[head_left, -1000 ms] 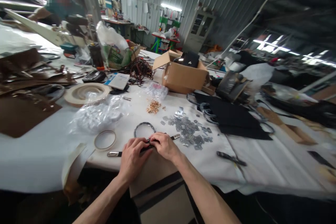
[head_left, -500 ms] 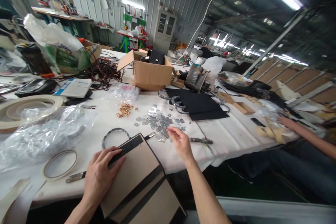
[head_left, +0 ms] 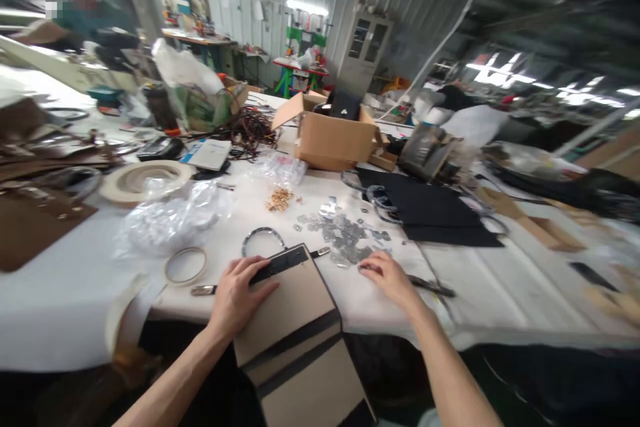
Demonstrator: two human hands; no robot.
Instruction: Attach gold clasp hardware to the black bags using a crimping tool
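My left hand (head_left: pixel 243 295) lies on a beige bag panel (head_left: pixel 290 303) with black bands, fingers spread across the black strip at its top edge. The panel hangs partly over the table's front edge. A dark looped handle (head_left: pixel 263 232) lies just behind it, and strap ends with metal tips stick out on both sides. Close to the heap of small silver metal plates (head_left: pixel 343 230), my right hand (head_left: pixel 387 275) is closed in a pinch. A small metal plate (head_left: pixel 367 268) shows at its fingertips, partly hidden by them.
Gold-coloured fittings (head_left: pixel 280 199) lie behind the plates. A dark-handled tool (head_left: pixel 430 285) is right of my right hand. Black bag pieces (head_left: pixel 440 207), a cardboard box (head_left: pixel 335 140), a tape roll (head_left: pixel 185 265) and plastic bags (head_left: pixel 170 217) surround the work area. A person stands far left.
The camera view has swung left, so everything sits further right. My right hand has pulled slightly back from the heap with a metal plate in its fingertips. My left hand stays on the panel.
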